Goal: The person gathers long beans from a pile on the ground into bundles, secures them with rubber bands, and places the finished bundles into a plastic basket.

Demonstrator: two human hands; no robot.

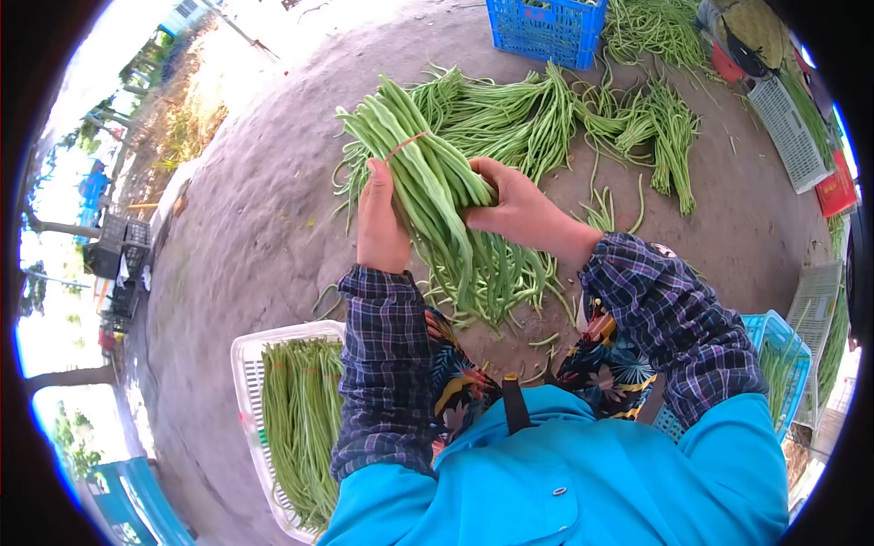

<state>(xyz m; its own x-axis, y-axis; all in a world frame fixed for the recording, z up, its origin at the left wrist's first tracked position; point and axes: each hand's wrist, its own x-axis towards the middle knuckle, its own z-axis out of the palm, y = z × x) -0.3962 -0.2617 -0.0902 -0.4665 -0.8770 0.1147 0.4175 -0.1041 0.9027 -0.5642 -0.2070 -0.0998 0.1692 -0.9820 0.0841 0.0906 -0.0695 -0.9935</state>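
While both hands are closing around it, a bundle of long green beans point(428, 173) is being held up over the bare ground point(264, 227), slanting from upper left down toward the person's lap. The left hand point(381, 218) is gripping the bundle from its left side, fingers wrapped against the pods, and the right hand point(514, 205) is clamping it from the right at about the same height, so the 2 hands are sitting close together with only the beans between them. A thin reddish band point(407, 143) is circling the bundle just above the left hand. The lower ends of the pods are hanging down between the plaid sleeves point(387, 364).

Behind the bundle, loose beans point(583, 118) are lying spread across the ground in several heaps. A blue crate point(546, 32) is standing at the far edge, well apart from the hands. A white basket point(246, 382) holding more beans is sitting just beside the person's left arm, and a light blue basket point(774, 332) with beans is showing by the right elbow.
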